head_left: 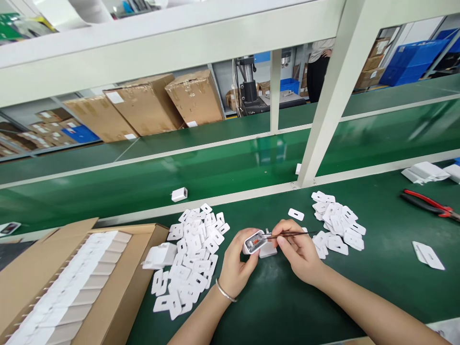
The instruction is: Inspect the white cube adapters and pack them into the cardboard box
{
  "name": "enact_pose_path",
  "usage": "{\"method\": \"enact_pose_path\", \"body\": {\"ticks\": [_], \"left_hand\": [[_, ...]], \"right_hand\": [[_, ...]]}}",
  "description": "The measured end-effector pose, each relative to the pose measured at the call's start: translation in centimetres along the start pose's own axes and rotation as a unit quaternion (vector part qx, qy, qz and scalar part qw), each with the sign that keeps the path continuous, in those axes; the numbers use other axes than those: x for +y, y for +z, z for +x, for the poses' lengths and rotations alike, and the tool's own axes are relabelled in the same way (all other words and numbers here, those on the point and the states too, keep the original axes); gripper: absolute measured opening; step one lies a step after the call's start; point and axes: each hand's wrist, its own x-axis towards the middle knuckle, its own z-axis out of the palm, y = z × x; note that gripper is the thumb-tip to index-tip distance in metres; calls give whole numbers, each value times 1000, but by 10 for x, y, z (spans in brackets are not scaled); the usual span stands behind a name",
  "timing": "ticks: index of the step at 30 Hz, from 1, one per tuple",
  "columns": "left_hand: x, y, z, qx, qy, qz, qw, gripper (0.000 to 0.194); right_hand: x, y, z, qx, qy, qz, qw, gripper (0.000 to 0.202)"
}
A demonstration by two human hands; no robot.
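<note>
My left hand [235, 266] is wrapped round a white charger housing [254, 242], its end uncovered so that an orange-red part shows inside. A pair of thin dark tweezers [293, 234] is pinched in my right hand [297, 249]. Their tips are at the housing's opening; whether they grip anything there I cannot tell. Behind the two hands lies another white charger piece [268, 249], partly hidden. Loose white slotted cover plates [194, 254] are heaped to the left of my left hand. A smaller pile of such plates [338, 223] lies beyond my right hand.
A cardboard box [124, 282] of packed white chargers stands at left, with a white charger [160, 256] beside it. Red-handled pliers [429, 203] and white housings [426, 171] lie at right. A slanting frame post [328, 96] rises behind the bench, before a green conveyor [230, 167].
</note>
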Motion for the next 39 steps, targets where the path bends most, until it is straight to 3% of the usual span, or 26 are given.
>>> {"method": "enact_pose_path", "body": {"ticks": [14, 19, 22, 24, 27, 30, 32, 35, 39], "left_hand": [[0, -1, 0, 0, 6, 3, 1000, 35], [0, 0, 0, -1, -9, 20, 1000, 33], [-4, 2, -2, 8, -43, 25, 999, 32], [-7, 2, -4, 16, -69, 23, 997, 32], [-10, 2, -4, 24, -101, 15, 994, 32], [-12, 1, -4, 19, -124, -5, 992, 32], [-12, 2, -4, 14, -136, -27, 990, 32], [-13, 3, -3, 20, -154, -86, 984, 33], [-11, 4, 0, 18, -178, -167, 969, 35]], "right_hand": [[1, 2, -2, -2, 5, 2, 1000, 21], [9, -4, 7, 49, -13, -82, 995, 14], [19, -19, 19, 10, -41, -287, 957, 24], [27, -29, 26, -46, -47, -417, 906, 37], [39, -44, 34, -103, -49, -529, 841, 55], [46, -60, 36, -72, -29, -597, 799, 55], [49, -73, 36, -40, 6, -617, 786, 40], [54, -90, 37, -24, 53, -612, 789, 20], [51, -95, 42, -20, 53, -595, 802, 4]]}}
